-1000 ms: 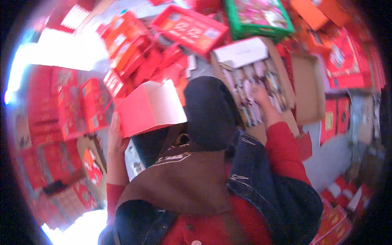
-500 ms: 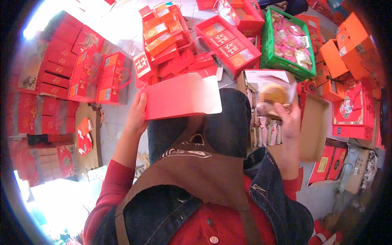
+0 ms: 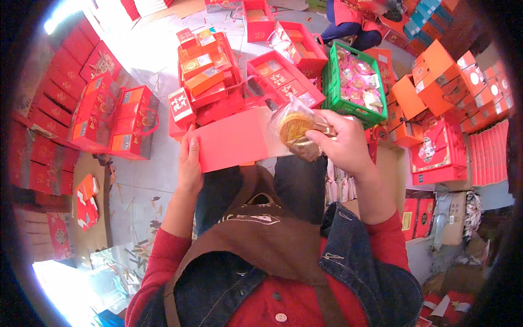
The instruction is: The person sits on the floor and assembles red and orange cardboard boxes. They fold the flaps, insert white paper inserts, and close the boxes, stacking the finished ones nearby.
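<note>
My left hand (image 3: 189, 162) grips the left end of a long, flat red box (image 3: 233, 143), held level above my lap with its broad red side up. Its right end looks pale. In my right hand (image 3: 347, 143), pinched between thumb and fingers, is a round golden mooncake (image 3: 295, 129) in a clear plastic wrapper. The mooncake overlaps the box's right end, and I cannot tell whether they touch. Below my right forearm, small wrapped packets (image 3: 339, 185) stand in rows, partly hidden.
A green crate (image 3: 328, 90) of wrapped pieces stands ahead to the right. Beyond the red box is a red basket (image 3: 238, 65) heaped with orange and red boxes. Stacked red gift boxes (image 3: 133, 122) line the left, orange boxes (image 3: 436, 73) the right. A person (image 3: 357, 24) is at the back.
My right hand has brought the mooncake up and left from above the packets to the red box's right end. The box has tilted slightly; my view has shifted.
</note>
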{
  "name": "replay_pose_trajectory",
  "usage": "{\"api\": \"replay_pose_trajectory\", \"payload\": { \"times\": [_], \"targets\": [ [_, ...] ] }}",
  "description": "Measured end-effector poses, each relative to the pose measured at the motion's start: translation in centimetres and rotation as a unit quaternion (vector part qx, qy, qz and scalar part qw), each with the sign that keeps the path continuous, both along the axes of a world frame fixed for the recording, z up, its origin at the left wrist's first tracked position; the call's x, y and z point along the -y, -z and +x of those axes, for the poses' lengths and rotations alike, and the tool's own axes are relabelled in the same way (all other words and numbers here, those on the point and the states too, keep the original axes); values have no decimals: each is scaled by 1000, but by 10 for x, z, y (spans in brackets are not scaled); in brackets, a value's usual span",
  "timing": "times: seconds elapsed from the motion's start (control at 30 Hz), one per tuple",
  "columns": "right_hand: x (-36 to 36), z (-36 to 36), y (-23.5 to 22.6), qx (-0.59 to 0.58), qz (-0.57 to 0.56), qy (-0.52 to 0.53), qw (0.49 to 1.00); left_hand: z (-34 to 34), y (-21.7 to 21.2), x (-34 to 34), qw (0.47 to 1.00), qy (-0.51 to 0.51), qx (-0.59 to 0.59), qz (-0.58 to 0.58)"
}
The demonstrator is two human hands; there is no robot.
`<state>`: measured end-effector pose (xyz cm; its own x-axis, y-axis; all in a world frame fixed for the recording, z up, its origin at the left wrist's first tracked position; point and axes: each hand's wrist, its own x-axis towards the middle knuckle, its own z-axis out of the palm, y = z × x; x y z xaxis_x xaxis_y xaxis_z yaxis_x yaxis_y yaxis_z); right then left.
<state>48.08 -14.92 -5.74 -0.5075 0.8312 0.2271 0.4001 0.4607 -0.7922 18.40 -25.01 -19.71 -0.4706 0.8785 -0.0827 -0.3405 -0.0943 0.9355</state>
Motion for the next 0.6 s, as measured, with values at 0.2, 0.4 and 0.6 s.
{"api": "replay_pose_trajectory", "payload": {
  "times": [0.2, 0.4, 0.6],
  "targets": [
    [-3, -6, -53, 126, 387, -188, 894, -2, -7, 6, 983, 78, 164, -14],
    [-1, -19, -80, 276, 514, -283, 761, 0, -21, 9, 975, 135, 173, -13],
    [10, -36, -72, 295, 517, -337, 730, 17, -20, -5, 945, 199, 259, -16]
  ]
}}
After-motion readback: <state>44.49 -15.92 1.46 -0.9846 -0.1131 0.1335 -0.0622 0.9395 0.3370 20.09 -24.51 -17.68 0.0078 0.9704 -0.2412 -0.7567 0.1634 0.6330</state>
